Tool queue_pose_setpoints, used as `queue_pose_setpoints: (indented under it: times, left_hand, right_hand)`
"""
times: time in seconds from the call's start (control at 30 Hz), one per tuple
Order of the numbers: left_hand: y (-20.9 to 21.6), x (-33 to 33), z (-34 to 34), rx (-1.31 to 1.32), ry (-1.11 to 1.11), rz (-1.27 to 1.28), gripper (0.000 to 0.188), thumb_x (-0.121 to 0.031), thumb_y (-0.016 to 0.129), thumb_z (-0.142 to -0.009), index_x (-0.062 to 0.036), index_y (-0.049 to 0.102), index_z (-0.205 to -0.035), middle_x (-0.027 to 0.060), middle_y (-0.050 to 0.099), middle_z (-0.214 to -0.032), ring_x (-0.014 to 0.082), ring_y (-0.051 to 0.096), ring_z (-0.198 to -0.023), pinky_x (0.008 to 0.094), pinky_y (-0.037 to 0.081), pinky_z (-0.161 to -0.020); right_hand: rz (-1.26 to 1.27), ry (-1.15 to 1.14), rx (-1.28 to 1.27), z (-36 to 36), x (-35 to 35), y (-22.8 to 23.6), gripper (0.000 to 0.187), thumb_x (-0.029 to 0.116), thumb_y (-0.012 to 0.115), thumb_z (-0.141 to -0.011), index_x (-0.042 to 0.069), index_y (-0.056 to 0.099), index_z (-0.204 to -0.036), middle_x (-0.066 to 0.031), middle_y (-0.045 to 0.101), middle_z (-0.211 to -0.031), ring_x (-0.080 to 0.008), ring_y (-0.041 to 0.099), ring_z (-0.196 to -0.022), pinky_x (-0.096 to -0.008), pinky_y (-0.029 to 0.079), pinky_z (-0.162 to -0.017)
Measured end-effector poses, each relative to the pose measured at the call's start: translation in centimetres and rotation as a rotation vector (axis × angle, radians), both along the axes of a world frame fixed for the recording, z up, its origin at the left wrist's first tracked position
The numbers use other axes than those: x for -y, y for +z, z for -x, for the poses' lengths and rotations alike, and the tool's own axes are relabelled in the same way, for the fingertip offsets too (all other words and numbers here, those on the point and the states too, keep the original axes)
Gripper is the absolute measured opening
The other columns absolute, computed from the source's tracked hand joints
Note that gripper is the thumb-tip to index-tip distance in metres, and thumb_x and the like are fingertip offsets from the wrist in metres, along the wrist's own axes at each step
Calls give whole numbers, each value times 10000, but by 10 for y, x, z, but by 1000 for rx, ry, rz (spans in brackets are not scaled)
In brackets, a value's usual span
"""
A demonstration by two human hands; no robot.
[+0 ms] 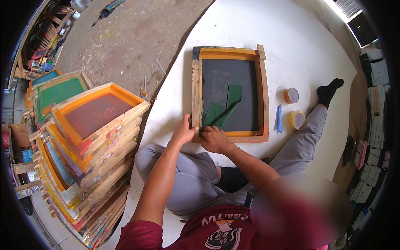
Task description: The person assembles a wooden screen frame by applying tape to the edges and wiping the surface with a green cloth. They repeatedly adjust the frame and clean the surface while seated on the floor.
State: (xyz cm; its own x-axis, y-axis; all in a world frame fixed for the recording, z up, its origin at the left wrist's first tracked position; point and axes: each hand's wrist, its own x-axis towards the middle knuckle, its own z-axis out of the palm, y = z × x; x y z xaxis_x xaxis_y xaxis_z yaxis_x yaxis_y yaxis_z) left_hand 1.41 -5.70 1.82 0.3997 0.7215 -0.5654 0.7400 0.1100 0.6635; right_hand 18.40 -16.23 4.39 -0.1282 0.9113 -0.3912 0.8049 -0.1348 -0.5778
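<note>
A wooden screen-printing frame point(265, 92) with a dark mesh and orange edging lies on a white sheet in front of me. My left hand point(183, 131) grips the frame's near left corner. My right hand point(214, 138) rests on the near edge, fingers pinching the end of a green strip point(225, 107) that is peeling up from the mesh and folding over itself.
A tall stack of wooden screen frames point(89, 137) stands at my left. Two rolls of tape point(291, 95) point(297, 119) and a blue tool point(279, 118) lie to the right of the frame. My legs are folded on the white sheet point(250, 25); bare dirt floor lies beyond.
</note>
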Motion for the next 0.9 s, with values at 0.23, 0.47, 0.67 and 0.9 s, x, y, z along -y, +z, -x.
queue_pose_setpoints:
  times: [0.23,0.47,0.67,0.9]
  left_hand:
    - [-3,5,-1,-55,-3,-97,612,-233,761,-924,-61,414,-1398,254,683,-1263,440,653,-1193,520,511,-985]
    - [-3,5,3,-25,21,-60,629,-248,761,-926,-77,409,-1419,261,683,-1265,453,650,-1194,528,510,-985]
    - [7,5,0,-72,-26,-65,716,-238,769,-938,-43,360,-1492,244,655,-1199,380,662,-1126,477,508,-966]
    - [-10,5,1,-23,2,-71,687,-208,756,-941,-43,367,-1483,220,655,-1167,355,661,-1093,461,515,-953]
  right_hand:
    - [69,86,-50,-19,-11,-7,498,547,639,-934,134,764,-1183,-110,668,-1258,-376,617,-1216,-522,518,-1014]
    - [70,128,24,-23,-10,6,481,560,477,-1034,220,755,-1230,-103,674,-1298,-359,622,-1252,-555,521,-1016]
    - [66,113,207,-78,9,6,544,560,473,-1052,132,790,-936,-120,727,-940,-416,705,-997,-554,558,-896]
    - [149,125,84,-8,-5,19,553,593,477,-1013,169,748,-1243,-131,622,-1327,-363,551,-1316,-565,489,-1038]
